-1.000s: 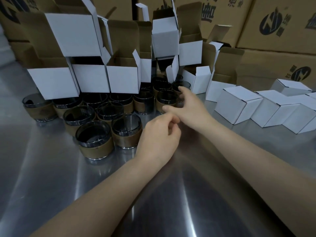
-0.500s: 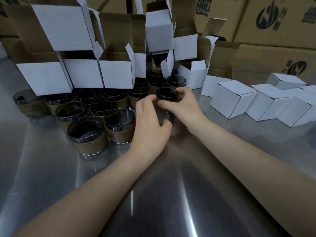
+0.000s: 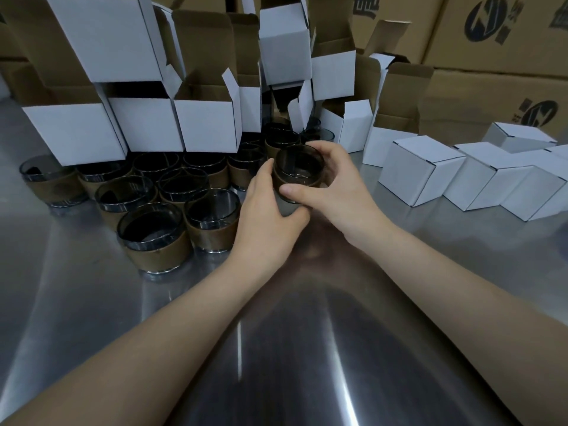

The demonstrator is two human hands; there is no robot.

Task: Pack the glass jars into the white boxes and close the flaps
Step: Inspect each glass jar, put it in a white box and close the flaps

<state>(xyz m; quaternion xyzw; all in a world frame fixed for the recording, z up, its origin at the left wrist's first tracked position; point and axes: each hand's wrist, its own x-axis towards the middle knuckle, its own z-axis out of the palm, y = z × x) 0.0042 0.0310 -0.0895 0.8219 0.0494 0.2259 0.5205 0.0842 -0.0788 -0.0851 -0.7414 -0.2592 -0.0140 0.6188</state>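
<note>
Above steel desk (image 3: 92, 302), near its middle: glass jar (image 3: 299, 173) with brown band held between both hands. Left hand (image 3: 267, 219) cupped jar's left side, fingers wrapped on it. Right hand (image 3: 341, 186) gripped right side and rim, thumb across front. Jar's mouth tilted toward camera. Other jars (image 3: 150, 238) clustered at left on desk. Open white boxes (image 3: 206, 127) stacked behind them. Closed white boxes (image 3: 421, 173) in row at right. Brown cartons (image 3: 491, 32) along back.
</note>
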